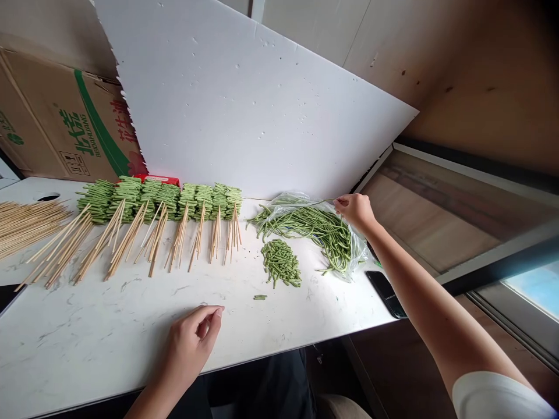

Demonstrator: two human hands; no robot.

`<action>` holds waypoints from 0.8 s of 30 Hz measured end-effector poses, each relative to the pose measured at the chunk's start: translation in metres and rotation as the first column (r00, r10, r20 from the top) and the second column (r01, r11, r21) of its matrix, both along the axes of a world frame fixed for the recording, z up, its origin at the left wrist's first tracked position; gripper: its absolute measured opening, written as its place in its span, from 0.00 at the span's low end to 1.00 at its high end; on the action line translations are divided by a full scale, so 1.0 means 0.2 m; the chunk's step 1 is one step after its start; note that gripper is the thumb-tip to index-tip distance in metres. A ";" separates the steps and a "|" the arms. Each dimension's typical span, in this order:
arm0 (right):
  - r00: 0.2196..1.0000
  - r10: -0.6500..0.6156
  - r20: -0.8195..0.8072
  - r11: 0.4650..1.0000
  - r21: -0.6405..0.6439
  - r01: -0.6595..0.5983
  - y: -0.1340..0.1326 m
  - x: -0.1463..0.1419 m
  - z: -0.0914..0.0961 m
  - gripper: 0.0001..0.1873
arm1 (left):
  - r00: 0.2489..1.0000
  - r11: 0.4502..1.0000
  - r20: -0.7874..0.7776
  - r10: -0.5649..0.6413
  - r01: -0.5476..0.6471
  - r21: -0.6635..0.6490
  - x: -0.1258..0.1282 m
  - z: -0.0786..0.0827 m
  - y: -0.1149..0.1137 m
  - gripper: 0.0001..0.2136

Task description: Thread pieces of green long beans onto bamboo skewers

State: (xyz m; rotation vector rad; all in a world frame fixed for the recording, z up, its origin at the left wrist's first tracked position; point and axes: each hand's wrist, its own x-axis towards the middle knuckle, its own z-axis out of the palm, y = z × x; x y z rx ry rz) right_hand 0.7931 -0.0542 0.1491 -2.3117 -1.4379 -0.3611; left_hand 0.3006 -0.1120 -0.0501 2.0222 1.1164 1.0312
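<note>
Clock positions are read from your seat, with 12 o'clock straight ahead across the white marble-pattern table.

At 10 to 11 o'clock, one cardboard box stands behind the table's left end. At 10 o'clock, one loose bundle of bare wooden skewers lies at the table's left edge; the individual skewers cannot be counted. At 11 o'clock, eight stacks of skewered bean pieces stand side by side against one white foam board. Their bare skewer ends fan toward you, probably so that each stack can be lifted by the sticks.

Your left hand rests at 10 o'clock, near the table's front edge. It is relaxed, its fingers loosely curled, and it grasps nothing.

At 12 o'clock, one pile of cut beans lies apart from the stacks, with one stray bean piece nearer you. At 1 o'clock, one plastic bag lies under a heap of long green beans, apparently to keep them gathered.

Your right hand, also at 1 o'clock, pinches the end of one long bean above the bag. At 2 o'clock, one black phone lies at the table's right edge, seemingly clear of the beans.
</note>
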 end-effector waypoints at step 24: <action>0.673 0.738 0.055 0.640 0.261 -0.723 -0.44 -1.28 0.32 0.08 | 0.967 0.775 0.231 0.106 -0.226 0.591 -0.14 0.53 -0.14 0.24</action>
